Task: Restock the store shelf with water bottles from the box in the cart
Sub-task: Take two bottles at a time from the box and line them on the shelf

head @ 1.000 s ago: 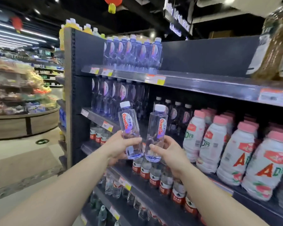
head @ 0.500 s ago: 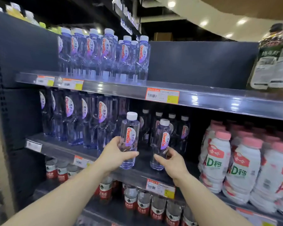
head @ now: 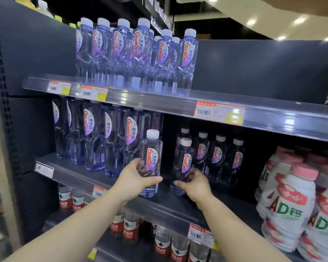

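The left hand grips a small water bottle low on its body, fingers curled round it, over the front part of the middle shelf, just right of a row of taller water bottles. Its base looks close to the shelf, though whether it rests there is unclear. The right hand curls round the foot of a second small bottle, which stands just in front of the row of small bottles at the back.

Both grips sit low while the weight sits higher, so either bottle could tip as it is released. Pushed back too hard, the right one could knock over the row behind it; the left one, so near the front edge, could roll off.

The purple oval labels read "Ganten" in red, with white Chinese characters too small to be sure of. Orange-and-yellow price tags with barcodes run along the shelf edges, their print illegible. The red-labelled bottles on the shelf below bear Chinese writing. The pink-capped white milk bottles at the right end read "AD" in green, followed by a Chinese character.
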A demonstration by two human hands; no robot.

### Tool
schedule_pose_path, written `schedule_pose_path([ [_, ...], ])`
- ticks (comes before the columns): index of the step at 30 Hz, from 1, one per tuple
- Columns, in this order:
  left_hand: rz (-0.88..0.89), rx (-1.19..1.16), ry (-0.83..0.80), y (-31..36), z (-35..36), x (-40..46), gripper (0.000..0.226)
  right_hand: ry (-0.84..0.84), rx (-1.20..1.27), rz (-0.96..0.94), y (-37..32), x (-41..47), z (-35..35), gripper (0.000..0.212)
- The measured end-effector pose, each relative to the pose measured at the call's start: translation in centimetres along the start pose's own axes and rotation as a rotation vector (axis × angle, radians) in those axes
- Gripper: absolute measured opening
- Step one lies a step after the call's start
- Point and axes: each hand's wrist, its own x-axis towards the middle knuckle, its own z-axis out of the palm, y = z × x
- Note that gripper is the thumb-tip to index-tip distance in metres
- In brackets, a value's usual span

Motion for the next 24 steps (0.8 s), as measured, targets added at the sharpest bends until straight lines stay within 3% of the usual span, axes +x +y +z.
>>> schedule_pose_path([
  [3, 0.004, 0.010, -0.024, -0.3, -0.3, 0.9, 0.070, 0.070, -0.024, 0.029, -0.2, 1.1, 1.2, 0.061],
  [8, 0.001, 0.032, -0.062, -1.2, 0.0, 2.0, 0.058, 0.145, -0.071, 0.041, -1.3, 2.1, 3.1, 0.065],
  [13, 0.001, 0.049, -0.081, -2.1, 0.3, 2.9, 0.054, 0.111, -0.072, 0.068, -0.7, 2.6, 3.6, 0.074],
  [19, -0.024, 0.076, -0.099, -3.1, 0.4, 3.6, 0.070, 0.087, -0.105, 0.074, 0.1, 3.0, 3.6, 0.066],
  [24, -0.024, 0.103, -0.129, -2.5, 0.3, 3.3, 0.069, 0.128, -0.140, 0.084, 0.2, 3.2, 4.0, 0.066],
])
